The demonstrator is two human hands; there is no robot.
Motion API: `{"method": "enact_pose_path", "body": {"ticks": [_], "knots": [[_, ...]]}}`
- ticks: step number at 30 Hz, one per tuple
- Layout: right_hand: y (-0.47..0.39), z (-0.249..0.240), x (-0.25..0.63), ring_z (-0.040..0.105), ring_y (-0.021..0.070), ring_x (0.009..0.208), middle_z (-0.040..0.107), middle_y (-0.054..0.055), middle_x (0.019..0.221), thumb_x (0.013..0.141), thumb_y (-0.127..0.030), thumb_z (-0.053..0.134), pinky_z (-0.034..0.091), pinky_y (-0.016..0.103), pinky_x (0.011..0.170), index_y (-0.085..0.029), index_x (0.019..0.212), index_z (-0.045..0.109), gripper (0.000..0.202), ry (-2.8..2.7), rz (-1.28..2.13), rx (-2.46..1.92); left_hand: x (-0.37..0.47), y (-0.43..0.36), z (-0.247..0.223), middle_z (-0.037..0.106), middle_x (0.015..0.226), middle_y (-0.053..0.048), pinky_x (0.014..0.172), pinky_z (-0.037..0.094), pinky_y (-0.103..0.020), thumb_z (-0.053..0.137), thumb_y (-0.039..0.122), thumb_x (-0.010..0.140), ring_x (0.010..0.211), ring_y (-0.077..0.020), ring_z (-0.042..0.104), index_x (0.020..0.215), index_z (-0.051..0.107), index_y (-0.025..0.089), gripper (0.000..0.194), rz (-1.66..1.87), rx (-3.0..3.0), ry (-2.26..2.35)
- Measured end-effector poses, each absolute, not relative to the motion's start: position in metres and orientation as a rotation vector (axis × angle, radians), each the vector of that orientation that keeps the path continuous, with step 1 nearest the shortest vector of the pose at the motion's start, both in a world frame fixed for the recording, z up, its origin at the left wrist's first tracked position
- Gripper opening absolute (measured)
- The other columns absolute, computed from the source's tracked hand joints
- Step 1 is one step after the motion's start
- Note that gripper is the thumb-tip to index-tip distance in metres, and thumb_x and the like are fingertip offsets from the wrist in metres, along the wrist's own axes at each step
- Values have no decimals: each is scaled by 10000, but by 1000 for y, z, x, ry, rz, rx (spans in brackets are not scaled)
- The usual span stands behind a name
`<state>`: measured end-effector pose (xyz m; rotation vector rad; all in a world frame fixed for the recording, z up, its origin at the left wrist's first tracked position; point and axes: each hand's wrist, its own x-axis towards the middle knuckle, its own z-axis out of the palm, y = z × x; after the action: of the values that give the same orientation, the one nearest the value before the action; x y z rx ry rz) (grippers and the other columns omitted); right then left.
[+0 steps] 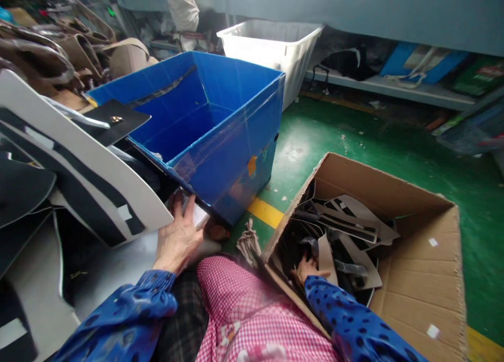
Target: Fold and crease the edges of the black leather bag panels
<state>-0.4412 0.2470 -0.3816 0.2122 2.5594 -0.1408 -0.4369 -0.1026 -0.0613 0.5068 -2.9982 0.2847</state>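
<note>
My left hand [181,238] lies with fingers stretched out on a white block-like edge [200,218], beside the near corner of a blue bin [232,157]. It seems to grip nothing. To its left are large black and off-white cut panels [118,194] with small white tags. My right hand [309,270] reaches down into an open cardboard box [417,288], fingers apart, over dark and beige flat pieces [354,220]. Some of its fingertips are hard to make out against the dark pieces. Clear plastic strips show among them.
Behind the blue bin stands a white plastic tub [271,41]. Brown bags [79,52] are piled at the upper left. A grey-blue bench with a low shelf [397,86] runs along the back. A cloth bundle [249,240] lies by the box on the green floor [307,136].
</note>
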Motion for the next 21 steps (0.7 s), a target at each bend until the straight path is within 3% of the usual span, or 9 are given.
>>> {"method": "enact_pose_path", "body": {"ticks": [8,12,16,18,21], "knots": [[333,-357,-464,457,300,1277,451,109,1417,947,-280,618,487,485,978,-182,1283,571,353,2623,-104,236,-436,-105,-64,323,1565,-171,875,597,-442,456,434,941,1447,-357,332,1495,394,160,620,267,495,-2980],[374,-343,-472,437,291,1292,414,102,1454,955,-295,602,463,466,1004,-198,1286,573,345,2667,-141,335,-436,-104,-65,315,1568,-179,856,602,-442,443,438,949,1442,-361,338,1496,393,153,619,276,487,-2975],[400,-339,-486,343,328,1373,339,118,1519,960,-416,582,384,517,1078,-196,1292,575,398,2675,-139,471,-436,-104,-64,317,1566,-177,891,591,-438,435,441,958,1441,-357,341,1499,387,148,617,289,486,-2969],[410,-341,-501,353,327,1372,378,125,1498,948,-423,600,351,535,1099,-183,1281,587,411,2651,-153,459,-436,-103,-63,320,1564,-170,842,608,-432,435,447,957,1426,-365,362,1499,387,156,617,292,497,-2972],[417,-345,-528,505,287,1243,542,124,1338,914,-375,665,381,525,1078,-155,1231,616,388,2600,-178,391,-436,-103,-62,319,1568,-165,796,620,-423,436,449,953,1419,-366,373,1502,384,164,621,288,510,-2984]]}}
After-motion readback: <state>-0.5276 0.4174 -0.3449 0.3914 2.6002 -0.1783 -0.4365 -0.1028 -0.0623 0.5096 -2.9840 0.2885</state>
